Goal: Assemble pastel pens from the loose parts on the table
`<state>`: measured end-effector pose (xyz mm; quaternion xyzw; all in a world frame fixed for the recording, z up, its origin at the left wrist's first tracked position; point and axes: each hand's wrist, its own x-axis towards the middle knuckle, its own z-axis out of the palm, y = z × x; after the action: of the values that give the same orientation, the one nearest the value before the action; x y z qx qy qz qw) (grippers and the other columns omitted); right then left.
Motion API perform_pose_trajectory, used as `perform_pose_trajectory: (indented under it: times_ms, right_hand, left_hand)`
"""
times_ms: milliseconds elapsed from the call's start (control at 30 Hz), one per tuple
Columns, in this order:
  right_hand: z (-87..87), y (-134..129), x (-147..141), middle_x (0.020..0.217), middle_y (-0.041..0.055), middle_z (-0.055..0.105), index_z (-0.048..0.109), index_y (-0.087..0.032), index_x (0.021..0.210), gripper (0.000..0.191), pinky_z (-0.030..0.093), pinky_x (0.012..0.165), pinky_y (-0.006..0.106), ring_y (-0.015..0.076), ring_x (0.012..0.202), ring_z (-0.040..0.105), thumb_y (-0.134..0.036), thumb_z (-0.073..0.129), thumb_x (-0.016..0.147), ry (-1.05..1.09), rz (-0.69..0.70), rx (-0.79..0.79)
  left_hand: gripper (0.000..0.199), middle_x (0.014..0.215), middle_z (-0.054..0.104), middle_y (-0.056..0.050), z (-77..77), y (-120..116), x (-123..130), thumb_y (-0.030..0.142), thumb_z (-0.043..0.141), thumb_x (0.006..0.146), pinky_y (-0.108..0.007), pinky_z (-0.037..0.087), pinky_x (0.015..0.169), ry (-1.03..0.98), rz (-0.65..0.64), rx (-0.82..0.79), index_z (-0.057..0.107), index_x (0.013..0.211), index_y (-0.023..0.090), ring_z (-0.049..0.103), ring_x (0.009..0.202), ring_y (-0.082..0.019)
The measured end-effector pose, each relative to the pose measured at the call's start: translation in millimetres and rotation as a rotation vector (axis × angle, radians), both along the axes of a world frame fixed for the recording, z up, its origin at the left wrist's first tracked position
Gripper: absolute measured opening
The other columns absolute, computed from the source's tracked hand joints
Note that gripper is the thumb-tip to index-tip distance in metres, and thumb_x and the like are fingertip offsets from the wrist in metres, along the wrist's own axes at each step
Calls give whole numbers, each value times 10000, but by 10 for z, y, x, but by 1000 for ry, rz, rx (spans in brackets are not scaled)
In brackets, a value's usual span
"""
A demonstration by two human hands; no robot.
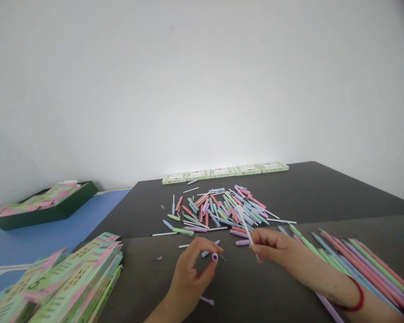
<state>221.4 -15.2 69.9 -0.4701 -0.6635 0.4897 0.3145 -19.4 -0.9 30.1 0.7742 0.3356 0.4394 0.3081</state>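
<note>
My left hand (192, 264) pinches a small purple pen barrel (215, 257) between thumb and fingers, its open end facing the camera. My right hand (272, 246) holds a thin white pen refill (245, 226) that slants up to the left, towards the pile. The two hands are a short way apart above the dark table (323, 188). Behind them lies a loose pile of pastel pen parts (222, 208) in pink, blue, green and purple. A red band circles my right wrist.
Assembled pastel pens (357, 264) lie in a row at the right, partly under my right forearm. Stacked printed cards (70, 282) sit at the lower left. A dark green tray (43, 204) with cards rests on blue surface. Green boxes (225, 172) line the table's far edge.
</note>
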Motion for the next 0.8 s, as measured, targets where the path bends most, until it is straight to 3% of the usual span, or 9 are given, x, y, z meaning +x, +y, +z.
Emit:
perform_pose_trajectory:
  times_ms: [267,433,567,633,700,800]
  right_hand:
    - [79,-177,-174,726,-21,607,550,-195,822,73,412,672,227,140,709,571,-206,491,864,31,-53,78]
    - [102,-248,-240,768,-20,613,563,-200,844,89,404,664,229,140,728,565,-150,489,848,-78,-68,205]
    - [5,-204,-254,738,-9,584,560,-191,759,96,385,628,253,149,685,519,-155,501,825,-230,-110,284]
    - [-94,-160,-271,694,-12,563,564,-184,741,105,387,601,251,143,649,510,-173,497,822,-193,-93,197]
    - [-205,-119,-309,659,-22,544,571,-174,764,100,396,559,234,125,595,506,-205,495,822,-21,-70,22]
    - [-347,-95,-401,635,-43,506,591,-161,815,116,391,507,209,93,521,464,-252,520,812,258,-120,-132]
  left_hand:
    - [236,945,634,-26,15,-66,36,18,514,793,-288,449,812,99,-79,88,542,915,218,589,898,-165]
    - [213,934,634,-26,24,-46,40,35,510,798,-285,449,800,103,-64,82,545,900,218,590,890,-166]
    - [172,908,626,-27,11,-30,42,75,501,800,-289,438,782,145,-17,28,546,892,213,584,862,-176]
    - [116,806,596,-7,-5,-27,51,109,467,823,-270,431,708,168,48,-53,522,853,207,567,755,-162]
    - [125,701,520,23,-17,-36,70,128,399,853,-242,402,616,164,103,-140,478,796,207,506,637,-140]
    - [101,632,410,56,-20,-76,121,142,402,847,-214,339,527,183,75,-240,473,816,206,407,555,-121]
